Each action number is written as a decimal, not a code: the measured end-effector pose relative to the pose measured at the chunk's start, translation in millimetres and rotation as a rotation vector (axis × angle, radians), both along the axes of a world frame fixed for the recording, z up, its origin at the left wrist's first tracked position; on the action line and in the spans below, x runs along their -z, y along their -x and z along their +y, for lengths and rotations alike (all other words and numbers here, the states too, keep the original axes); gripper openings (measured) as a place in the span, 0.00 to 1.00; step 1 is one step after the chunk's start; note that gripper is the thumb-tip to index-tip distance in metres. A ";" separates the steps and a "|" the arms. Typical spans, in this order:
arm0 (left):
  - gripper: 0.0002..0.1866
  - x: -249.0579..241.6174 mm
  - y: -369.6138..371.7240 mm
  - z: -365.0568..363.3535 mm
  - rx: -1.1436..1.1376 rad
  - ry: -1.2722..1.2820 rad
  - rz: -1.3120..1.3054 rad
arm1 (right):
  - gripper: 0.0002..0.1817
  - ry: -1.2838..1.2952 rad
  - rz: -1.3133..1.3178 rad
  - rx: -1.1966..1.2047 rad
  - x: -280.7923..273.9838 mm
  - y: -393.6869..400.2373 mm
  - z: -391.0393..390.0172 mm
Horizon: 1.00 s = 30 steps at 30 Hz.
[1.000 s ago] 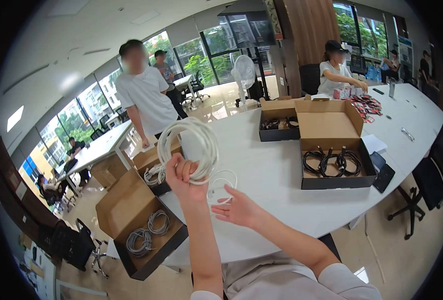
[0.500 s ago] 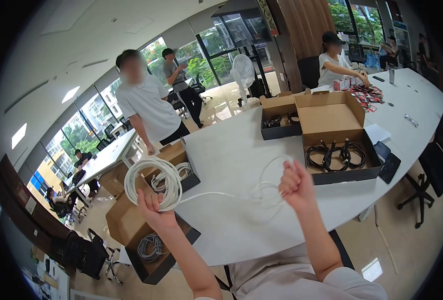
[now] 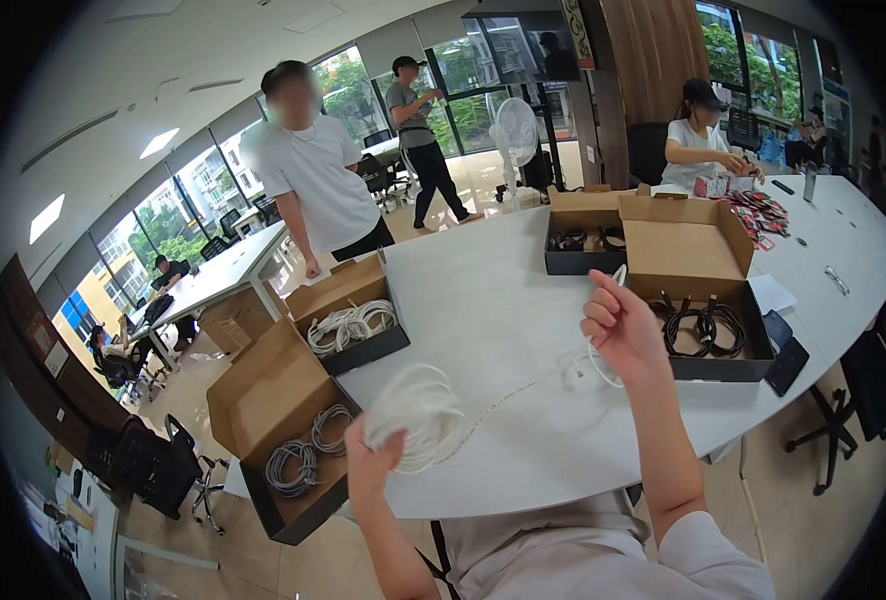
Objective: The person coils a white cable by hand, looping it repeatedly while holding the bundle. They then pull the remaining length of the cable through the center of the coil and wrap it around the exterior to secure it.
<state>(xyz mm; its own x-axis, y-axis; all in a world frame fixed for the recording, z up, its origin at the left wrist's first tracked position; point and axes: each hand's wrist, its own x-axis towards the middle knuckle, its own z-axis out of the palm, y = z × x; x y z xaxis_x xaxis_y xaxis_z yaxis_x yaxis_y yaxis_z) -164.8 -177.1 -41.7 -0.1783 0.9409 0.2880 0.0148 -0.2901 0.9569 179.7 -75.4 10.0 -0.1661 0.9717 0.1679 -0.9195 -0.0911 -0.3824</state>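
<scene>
My left hand (image 3: 375, 455) grips a coiled white cable (image 3: 418, 418), blurred by motion, above the near left part of the table. A loose stretch of the same cable runs across to my right hand (image 3: 618, 325), whose fingers are closed on it, with a loop hanging below. Left of the coil stands an open box holding grey cables (image 3: 293, 468). Behind it, another open box contains white cables (image 3: 353, 325). Beyond my right hand, black cables (image 3: 705, 328) lie coiled in an open box.
The white table (image 3: 473, 310) curves around me. A smaller box with dark cables (image 3: 583, 240) stands at the back. A phone (image 3: 787, 366) lies by the right box. One person (image 3: 323, 180) stands across the table; another (image 3: 698, 145) sits at the far right by red packets (image 3: 758, 215).
My left hand has lowered the coil and brought it right, away from over the white-cable box. My right hand has shifted slightly right with the cable. The view has turned somewhat left.
</scene>
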 end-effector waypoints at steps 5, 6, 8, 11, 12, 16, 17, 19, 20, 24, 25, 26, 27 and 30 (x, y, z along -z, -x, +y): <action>0.21 19.7 -36.4 8.3 -0.008 -0.177 0.388 | 0.11 -0.126 -0.254 0.280 7.9 30.6 9.8; 0.23 29.2 -36.4 12.1 -0.013 -0.169 0.369 | 0.11 -0.133 -0.298 0.328 9.2 36.8 10.2; 0.25 47.5 -30.5 15.4 -0.043 -0.098 0.254 | 0.11 -0.181 -0.375 0.412 17.9 46.9 17.3; 0.27 53.3 -42.6 18.1 -0.034 -0.093 -0.158 | 0.12 -0.239 -0.486 0.484 26.5 49.2 18.0; 0.28 54.2 -46.5 17.9 -0.031 -0.107 -0.338 | 0.13 -0.246 -0.514 0.488 33.5 49.0 20.8; 0.20 48.6 -46.9 28.5 -0.063 -0.191 -0.764 | 0.18 -0.136 -0.587 0.457 75.1 38.8 37.6; 0.20 48.9 -45.6 32.4 -0.040 -0.196 -0.856 | 0.20 -0.080 -0.642 0.412 83.8 37.2 37.3; 0.19 52.1 -41.3 42.0 0.008 -0.213 -1.040 | 0.23 0.028 -0.753 0.324 99.9 37.1 33.2; 0.18 47.1 -46.6 45.0 -0.024 -0.185 -1.076 | 0.27 0.088 -0.771 0.277 106.9 40.4 26.0; 0.20 48.2 -57.7 59.4 0.003 -0.182 -1.159 | 0.28 -0.112 -1.473 0.988 177.9 51.6 12.3; 0.20 49.1 -59.5 62.9 0.018 -0.195 -1.172 | 0.26 -0.204 -1.437 0.883 161.4 48.3 -8.2; 0.20 49.5 -62.5 66.0 0.034 -0.207 -1.185 | 0.24 -0.293 -1.398 0.779 144.9 47.7 -26.3; 0.20 48.6 -66.6 67.4 0.061 -0.212 -1.191 | 0.22 -0.276 -1.280 0.425 142.1 48.7 -35.0; 0.20 45.7 -83.3 64.5 0.147 -0.198 -1.207 | 0.18 -0.165 -1.048 -0.031 132.1 63.9 -52.6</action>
